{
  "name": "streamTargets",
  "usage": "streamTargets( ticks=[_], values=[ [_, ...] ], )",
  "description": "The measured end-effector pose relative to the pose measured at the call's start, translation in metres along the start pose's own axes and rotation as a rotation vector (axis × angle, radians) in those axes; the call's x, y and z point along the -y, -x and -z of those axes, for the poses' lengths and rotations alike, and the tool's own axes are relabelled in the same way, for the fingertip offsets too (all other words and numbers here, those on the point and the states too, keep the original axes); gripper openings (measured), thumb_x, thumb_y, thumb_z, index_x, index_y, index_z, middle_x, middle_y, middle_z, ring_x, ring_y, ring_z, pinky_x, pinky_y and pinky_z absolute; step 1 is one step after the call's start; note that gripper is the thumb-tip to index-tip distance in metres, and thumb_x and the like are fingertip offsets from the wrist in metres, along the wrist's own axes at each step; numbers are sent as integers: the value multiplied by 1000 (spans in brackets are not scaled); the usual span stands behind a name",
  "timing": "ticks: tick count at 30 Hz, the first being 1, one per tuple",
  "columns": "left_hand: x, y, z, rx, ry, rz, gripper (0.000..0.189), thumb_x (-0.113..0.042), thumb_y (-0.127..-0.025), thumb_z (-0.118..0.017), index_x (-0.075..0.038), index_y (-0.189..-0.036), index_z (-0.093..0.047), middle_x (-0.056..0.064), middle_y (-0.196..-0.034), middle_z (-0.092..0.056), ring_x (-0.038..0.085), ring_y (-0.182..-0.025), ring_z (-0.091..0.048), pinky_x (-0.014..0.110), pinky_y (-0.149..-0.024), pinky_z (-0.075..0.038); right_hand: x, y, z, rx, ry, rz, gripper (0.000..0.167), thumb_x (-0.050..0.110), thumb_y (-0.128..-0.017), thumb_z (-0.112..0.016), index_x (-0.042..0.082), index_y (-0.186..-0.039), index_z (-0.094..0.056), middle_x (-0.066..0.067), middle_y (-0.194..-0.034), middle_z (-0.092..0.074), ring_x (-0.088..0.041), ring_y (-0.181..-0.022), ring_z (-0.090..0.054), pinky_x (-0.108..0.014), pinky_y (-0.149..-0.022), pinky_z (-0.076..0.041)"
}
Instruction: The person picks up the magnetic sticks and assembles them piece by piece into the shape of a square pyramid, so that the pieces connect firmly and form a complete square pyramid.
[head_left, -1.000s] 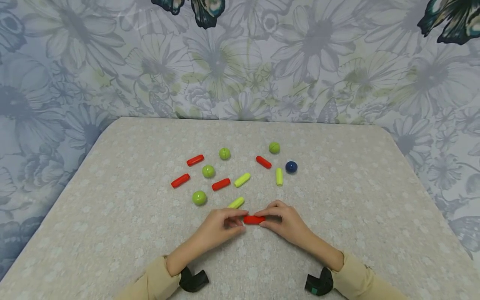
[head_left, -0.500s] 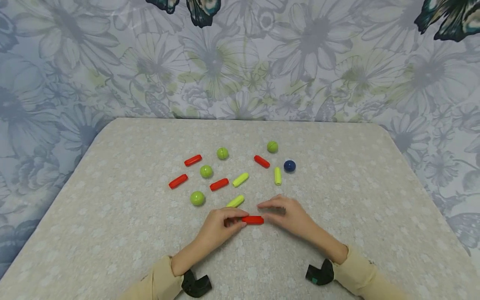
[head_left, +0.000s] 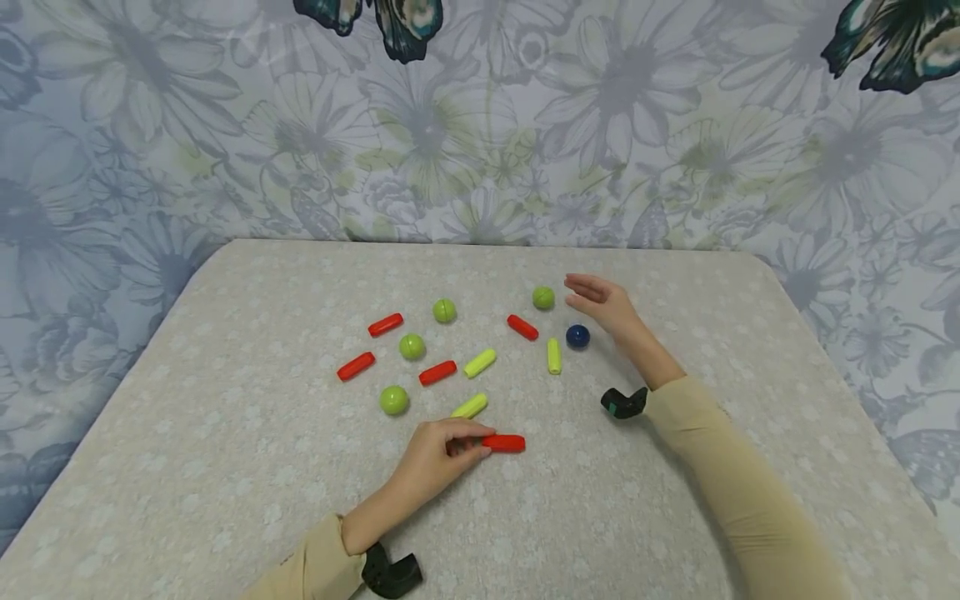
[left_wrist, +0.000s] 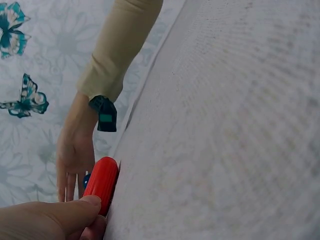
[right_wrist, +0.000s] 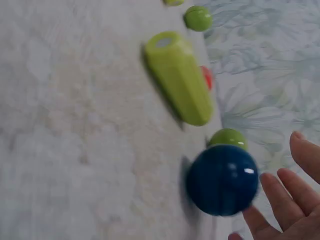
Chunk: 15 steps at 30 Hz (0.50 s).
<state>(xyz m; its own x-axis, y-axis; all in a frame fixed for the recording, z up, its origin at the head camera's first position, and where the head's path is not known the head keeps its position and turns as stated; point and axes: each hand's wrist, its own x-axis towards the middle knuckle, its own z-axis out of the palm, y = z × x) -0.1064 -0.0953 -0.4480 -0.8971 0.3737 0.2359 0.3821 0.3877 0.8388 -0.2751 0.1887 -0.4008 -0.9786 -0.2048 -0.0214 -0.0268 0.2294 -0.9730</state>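
Near the front of the table, my left hand (head_left: 431,460) pinches the left end of a short red stick-shaped piece (head_left: 508,443) between thumb and fingers. The left wrist view shows this red piece (left_wrist: 103,179) with the thumb on its near end. Farther back on the right, my right hand (head_left: 609,310) reaches out with loose fingers and holds nothing. It is close to a glossy dark blue ball (head_left: 577,337) and a green ball (head_left: 543,297). In the right wrist view, the blue ball (right_wrist: 222,180) appears large beside the spread fingers.
Several more red pieces (head_left: 438,372) and green balls (head_left: 393,400) lie scattered left of centre. Yellow-green sticks (head_left: 554,356) lie among them, one (head_left: 470,406) just beyond my left hand. A flower-patterned wall (head_left: 480,150) stands behind the table's far edge (head_left: 480,244).
My right hand has let go of the red piece and moved away and to the right, toward the blue ball. My left hand has closed its pinch on the red piece's left end.
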Motion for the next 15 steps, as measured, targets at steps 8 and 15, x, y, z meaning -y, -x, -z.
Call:
streamTargets(
  ticks=[8, 15],
  values=[
    [2, 1, 0, 2, 17, 24, 18, -10, -80, -75, -11, -99, -74, -4, -86, -67, 6, -64, -56, 23, -54, -48, -13, -25, -17, 46, 124, -30, 54, 17, -91, -63, 1, -139, -42, -13, -140, -42, -25, -133, -30, -40, -105, -26],
    [3, 1, 0, -3, 4, 30, 20, -9, -79, -76, -11, -98, -75, -5, -83, -67, 6, -63, -56, 23, -54, -48, -18, -32, -25, 40, 281, -31, 54, 20, -88, -68, 5, -137, -48, -13, -137, -46, -29, -126, -40, -42, -101, -32]
  ],
)
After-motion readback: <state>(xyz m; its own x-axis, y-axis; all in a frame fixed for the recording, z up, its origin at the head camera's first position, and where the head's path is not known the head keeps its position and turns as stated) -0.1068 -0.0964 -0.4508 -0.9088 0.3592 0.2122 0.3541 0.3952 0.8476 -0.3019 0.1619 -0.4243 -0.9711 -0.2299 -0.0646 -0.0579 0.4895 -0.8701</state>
